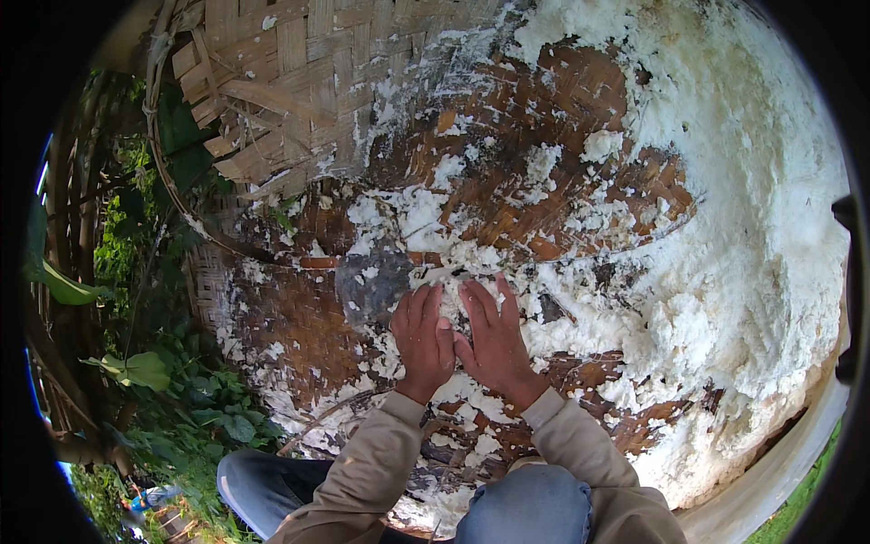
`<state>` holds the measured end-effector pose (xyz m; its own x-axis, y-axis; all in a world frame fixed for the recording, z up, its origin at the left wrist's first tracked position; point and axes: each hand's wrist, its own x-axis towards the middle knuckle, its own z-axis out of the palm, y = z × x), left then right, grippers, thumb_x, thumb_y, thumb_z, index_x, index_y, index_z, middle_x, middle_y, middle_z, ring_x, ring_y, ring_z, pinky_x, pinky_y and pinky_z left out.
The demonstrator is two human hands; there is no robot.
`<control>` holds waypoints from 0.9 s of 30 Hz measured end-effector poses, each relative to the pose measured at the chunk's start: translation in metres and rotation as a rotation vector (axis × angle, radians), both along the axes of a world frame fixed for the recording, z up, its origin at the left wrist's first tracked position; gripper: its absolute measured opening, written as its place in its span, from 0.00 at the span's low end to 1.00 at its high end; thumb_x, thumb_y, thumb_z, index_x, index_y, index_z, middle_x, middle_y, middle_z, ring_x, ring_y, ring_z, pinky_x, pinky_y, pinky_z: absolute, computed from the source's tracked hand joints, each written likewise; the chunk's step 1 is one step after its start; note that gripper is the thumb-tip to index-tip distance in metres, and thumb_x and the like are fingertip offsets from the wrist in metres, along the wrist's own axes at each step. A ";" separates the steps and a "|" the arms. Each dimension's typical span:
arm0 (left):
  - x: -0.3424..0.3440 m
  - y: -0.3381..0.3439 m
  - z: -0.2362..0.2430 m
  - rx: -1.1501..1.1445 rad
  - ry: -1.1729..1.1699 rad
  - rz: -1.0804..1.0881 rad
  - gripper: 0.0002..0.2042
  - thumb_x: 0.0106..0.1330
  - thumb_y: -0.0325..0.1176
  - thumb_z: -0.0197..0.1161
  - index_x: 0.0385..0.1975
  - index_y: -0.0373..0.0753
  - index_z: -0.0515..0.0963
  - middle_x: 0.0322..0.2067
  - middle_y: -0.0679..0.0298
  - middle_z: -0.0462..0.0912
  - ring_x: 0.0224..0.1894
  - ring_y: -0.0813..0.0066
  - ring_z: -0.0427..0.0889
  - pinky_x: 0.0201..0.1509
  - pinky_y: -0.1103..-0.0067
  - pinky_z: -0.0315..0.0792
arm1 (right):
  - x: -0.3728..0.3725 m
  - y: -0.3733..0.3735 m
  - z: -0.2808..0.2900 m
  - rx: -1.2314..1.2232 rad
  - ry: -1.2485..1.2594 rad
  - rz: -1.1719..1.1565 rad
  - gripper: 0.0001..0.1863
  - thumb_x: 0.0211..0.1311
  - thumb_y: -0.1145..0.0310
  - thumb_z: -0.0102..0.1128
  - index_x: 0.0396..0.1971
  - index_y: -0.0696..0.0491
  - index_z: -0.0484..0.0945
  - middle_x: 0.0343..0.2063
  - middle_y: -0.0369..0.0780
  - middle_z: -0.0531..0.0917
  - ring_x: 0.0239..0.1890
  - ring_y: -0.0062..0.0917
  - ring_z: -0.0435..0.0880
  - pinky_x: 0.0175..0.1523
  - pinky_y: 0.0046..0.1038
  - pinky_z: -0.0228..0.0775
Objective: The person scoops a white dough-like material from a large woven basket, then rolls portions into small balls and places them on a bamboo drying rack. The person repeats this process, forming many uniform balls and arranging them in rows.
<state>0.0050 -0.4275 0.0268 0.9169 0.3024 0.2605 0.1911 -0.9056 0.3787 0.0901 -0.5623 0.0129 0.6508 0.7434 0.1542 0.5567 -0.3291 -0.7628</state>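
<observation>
My left hand (423, 340) and my right hand (494, 340) lie side by side, palms down, on a white crumbly mass (456, 288) with a fibrous look. Both hands have their fingers stretched forward, the fingertips at the edge of the mass. The thumbs come close together in the middle; the palms are hidden. Just left of my left hand is a dark grey, rounded flat thing (370, 286), smeared with white bits. Underneath spreads a brown woven bamboo mat (290, 340), wet-looking and strewn with white crumbs.
A large heap of the white crumbly stuff (752, 245) covers the right side. Beyond my hands rises a pale woven bamboo panel (308, 82) with a frayed left edge. A curved rim (177, 204) bounds the left, with green plants (204, 408) outside it. My knees show below.
</observation>
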 end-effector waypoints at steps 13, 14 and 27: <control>0.066 0.020 -0.002 -0.102 0.355 -0.161 0.18 0.75 0.36 0.56 0.61 0.38 0.77 0.56 0.56 0.80 0.60 0.49 0.75 0.61 0.55 0.70 | 0.003 -0.012 -0.044 0.260 0.548 -0.475 0.23 0.74 0.68 0.56 0.62 0.65 0.75 0.61 0.58 0.78 0.64 0.49 0.78 0.70 0.40 0.67; 0.063 0.020 -0.005 -0.075 0.373 -0.199 0.16 0.73 0.35 0.56 0.56 0.37 0.79 0.52 0.56 0.83 0.57 0.50 0.77 0.58 0.58 0.73 | 0.002 -0.006 -0.047 0.278 0.616 -0.475 0.23 0.74 0.67 0.56 0.62 0.65 0.75 0.62 0.58 0.78 0.64 0.49 0.77 0.70 0.40 0.66; -0.041 0.032 0.010 -0.128 0.093 -0.121 0.21 0.71 0.34 0.53 0.61 0.33 0.73 0.60 0.45 0.73 0.61 0.40 0.71 0.66 0.52 0.63 | -0.034 0.005 0.017 -0.099 0.161 0.099 0.29 0.72 0.58 0.56 0.66 0.60 0.69 0.68 0.50 0.68 0.70 0.48 0.65 0.74 0.48 0.55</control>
